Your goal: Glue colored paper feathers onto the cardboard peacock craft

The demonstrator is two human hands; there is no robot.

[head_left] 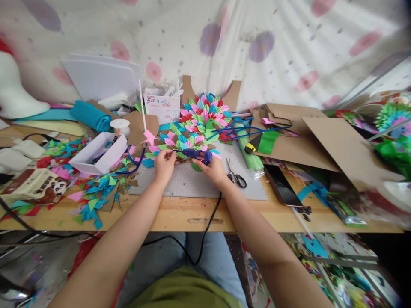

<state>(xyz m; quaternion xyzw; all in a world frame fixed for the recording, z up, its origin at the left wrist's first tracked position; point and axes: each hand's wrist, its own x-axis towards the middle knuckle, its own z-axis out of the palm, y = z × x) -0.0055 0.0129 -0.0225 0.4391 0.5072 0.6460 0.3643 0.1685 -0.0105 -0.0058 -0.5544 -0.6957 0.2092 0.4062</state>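
My right hand is closed around a blue glue gun, its black cord running down off the table's front edge. The gun's nozzle points left toward my left hand, which pinches the end of a blue pipe cleaner against the edge of a brown cardboard piece covered in folded paper petals. Behind it lies a larger round fan of pink, green, blue and red petals. Both hands rest over a grey cutting mat.
Scissors lie on the mat right of my hand. A white open box and scattered paper scraps sit at left. Cardboard sheets, a green roll and a dark phone are at right.
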